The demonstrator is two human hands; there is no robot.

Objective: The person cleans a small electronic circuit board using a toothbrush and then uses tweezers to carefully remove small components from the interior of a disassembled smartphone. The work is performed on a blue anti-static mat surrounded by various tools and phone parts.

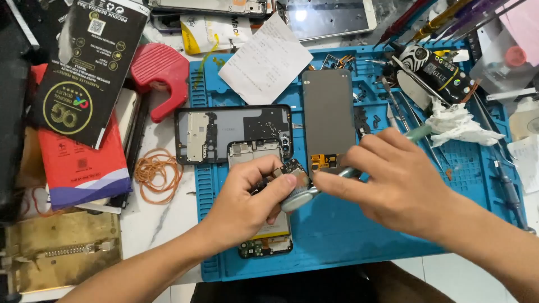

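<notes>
Hands [314,188] mid-mat [348,235]; opened phone [264,219] beneath

Much of the opened phone [264,224] is covered by the left hand [247,196], and its small circuit board [292,166] is too small to be made out. The tool [418,133] shaft is hidden inside the right hand [387,179]. The brass fixture [56,252] is cut off by the left edge.

Two bare forearms enter from the bottom edge, no sleeves in view. Left hand [247,196] and right hand [393,179] are bare: no gloves, rings, watch or wristbands. Fingernails short, unpainted. Dark clothing shows at the bottom centre between the arms, detail unclear.
</notes>
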